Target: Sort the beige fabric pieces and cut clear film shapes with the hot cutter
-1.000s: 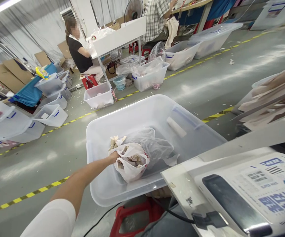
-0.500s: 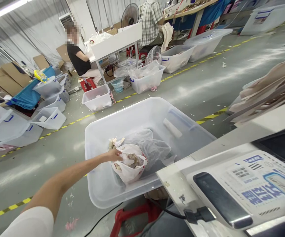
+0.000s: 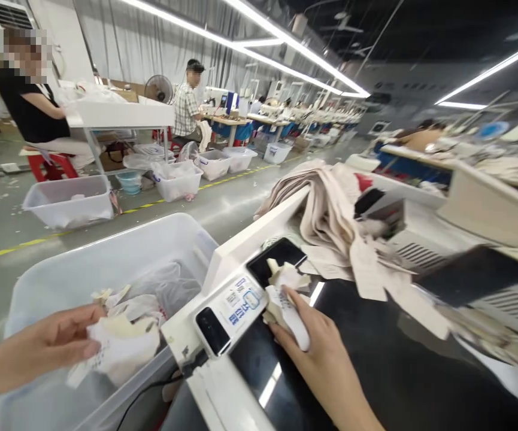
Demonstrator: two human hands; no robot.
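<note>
Over the translucent plastic bin [image 3: 29, 299], my left hand [image 3: 61, 338] pinches a bunch of cream fabric pieces [image 3: 126, 344] with marked white paper on it. The plastic bag in the bin is partly hidden behind this bunch. My right hand [image 3: 319, 344] is closed on a small bundle of cream fabric pieces [image 3: 288, 278], with a white slip of paper along it. That bundle is above the dark tabletop [image 3: 357, 359], beside a white device with blue print [image 3: 236, 308] and a dark phone-like slab [image 3: 276, 257].
Long beige fabric strips [image 3: 326, 203] hang over the table's raised white edge, with loose pieces below. A black cable [image 3: 142, 389] runs off the table's left corner. Other bins [image 3: 70, 200] stand across the aisle, near a seated person in black [image 3: 29, 108] and another in a checked shirt.
The view has swung right and up. My left hand has lifted from the plastic bag with cream fabric pieces in it. My right hand has come into view holding a bundle.
</note>
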